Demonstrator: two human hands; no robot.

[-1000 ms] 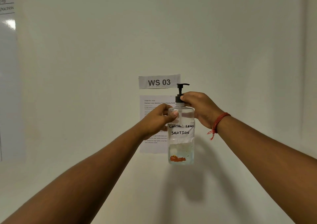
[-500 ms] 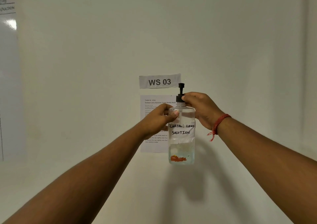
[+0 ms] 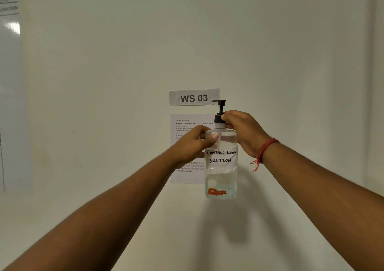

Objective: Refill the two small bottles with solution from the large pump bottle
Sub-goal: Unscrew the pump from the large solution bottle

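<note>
Pump bottle (image 3: 221, 166) held aloft: left hand (image 3: 195, 144) grips shoulder, right hand (image 3: 243, 131) pinches pump collar (image 3: 218, 118). Small bottles unseen; no refilling evident, likely early stage.

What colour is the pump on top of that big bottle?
Black. The pump head on the clear pump bottle shows plainly in the head view.

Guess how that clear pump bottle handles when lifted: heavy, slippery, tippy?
The clear plastic pump bottle with the black pump head looks only about a quarter full, so probably light. Its smooth walls may be slippery, though the handwritten paper label should add grip. Liquid sits low, so it likely stands steady; the left hand and right hand hold it near the top.
</note>
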